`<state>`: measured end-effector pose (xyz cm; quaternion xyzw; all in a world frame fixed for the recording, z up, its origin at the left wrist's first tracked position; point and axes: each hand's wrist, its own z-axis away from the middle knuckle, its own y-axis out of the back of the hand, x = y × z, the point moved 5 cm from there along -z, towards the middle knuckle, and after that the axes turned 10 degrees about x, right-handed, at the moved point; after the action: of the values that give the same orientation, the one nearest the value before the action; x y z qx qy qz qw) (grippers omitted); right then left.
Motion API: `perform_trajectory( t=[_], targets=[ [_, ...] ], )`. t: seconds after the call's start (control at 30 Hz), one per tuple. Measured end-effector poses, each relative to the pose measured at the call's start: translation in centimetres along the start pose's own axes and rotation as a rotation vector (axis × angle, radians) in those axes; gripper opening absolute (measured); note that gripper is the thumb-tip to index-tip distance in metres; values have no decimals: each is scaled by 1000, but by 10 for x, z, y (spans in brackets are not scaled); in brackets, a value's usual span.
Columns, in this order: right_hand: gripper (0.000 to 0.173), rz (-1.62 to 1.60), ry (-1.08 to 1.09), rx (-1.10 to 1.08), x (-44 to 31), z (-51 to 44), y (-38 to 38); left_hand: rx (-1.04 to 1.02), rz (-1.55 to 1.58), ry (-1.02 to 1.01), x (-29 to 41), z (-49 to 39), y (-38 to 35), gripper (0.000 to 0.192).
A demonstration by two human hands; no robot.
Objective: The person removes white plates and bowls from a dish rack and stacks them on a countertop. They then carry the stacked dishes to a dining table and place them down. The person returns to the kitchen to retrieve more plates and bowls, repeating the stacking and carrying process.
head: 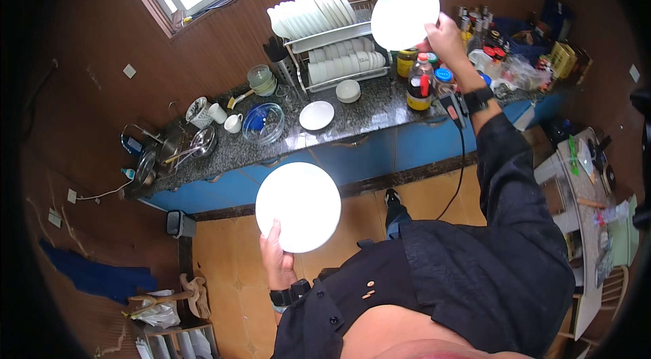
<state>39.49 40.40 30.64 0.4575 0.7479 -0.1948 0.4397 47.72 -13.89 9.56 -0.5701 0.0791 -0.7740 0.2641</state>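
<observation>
My left hand (277,252) grips a round white plate (300,206) by its lower left rim, thumb on top, in front of the blue cabinets. Raised at the upper right, my right hand (442,41) pinches a second white plate (404,13) by its lower right edge. That plate is beside the right end of a two-tier metal dish rack (330,38), partly covering it. White plates (310,13) stand in a row on the rack's upper tier. Several white bowls (346,66) fill the lower tier. A small white plate (316,115) and a white bowl (348,90) sit on the dark stone counter (363,117).
Left on the counter are a glass bowl (263,123), white mugs (233,123), stacked bowls (262,79) and a metal sink (170,144). Bottles and jars (421,82) crowd the counter under my right forearm. A cable (462,171) hangs from my right wrist device. A bin (181,223) stands at lower left.
</observation>
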Motion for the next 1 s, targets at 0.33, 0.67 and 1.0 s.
perform_trajectory(
  t=[0.33,0.67,1.0],
  targets=[
    [28,446,356,-21,108,-219,-201,142,-14,-78,14,-137,-151,42],
    [24,622,396,-192,160,-228,-281,79,-68,-58,29,-224,-237,33],
    [26,672,449,-199,161,-246,-311,-320,-33,49,18,-312,-307,39]
  ],
)
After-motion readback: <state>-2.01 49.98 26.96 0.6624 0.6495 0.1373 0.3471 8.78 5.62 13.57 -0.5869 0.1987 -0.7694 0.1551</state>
